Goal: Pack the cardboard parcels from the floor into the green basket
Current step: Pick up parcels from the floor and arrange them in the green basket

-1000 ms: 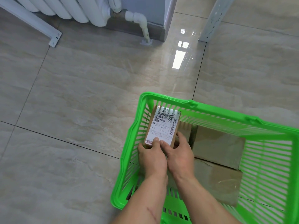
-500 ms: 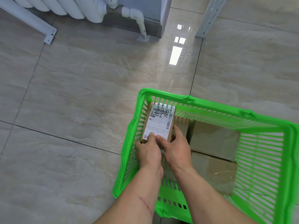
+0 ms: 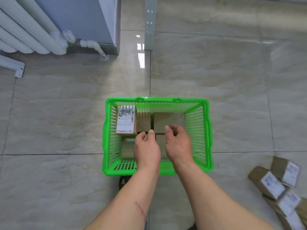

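Note:
The green basket (image 3: 204,133) stands on the tiled floor in front of me. Inside it, a cardboard parcel with a white shipping label (image 3: 126,120) lies at the far left corner. Plain brown parcels (image 3: 167,120) fill the rest of the basket beside it. My left hand (image 3: 147,150) hovers over the basket's middle, fingers loosely curled, holding nothing. Just to its right, my right hand (image 3: 178,143) hangs with fingers spread and empty. A pile of labelled cardboard parcels (image 3: 274,185) lies on the floor at the lower right.
A white radiator (image 3: 28,32) with its pipe stands against the wall at the upper left. A white bracket foot (image 3: 16,67) sits on the floor at the left edge. A grey metal upright (image 3: 149,22) rises beyond the basket.
Both hands have let go of the labelled parcel, which now rests in the basket's far left corner, and have drawn back. The view has swung, bringing the floor pile into sight.

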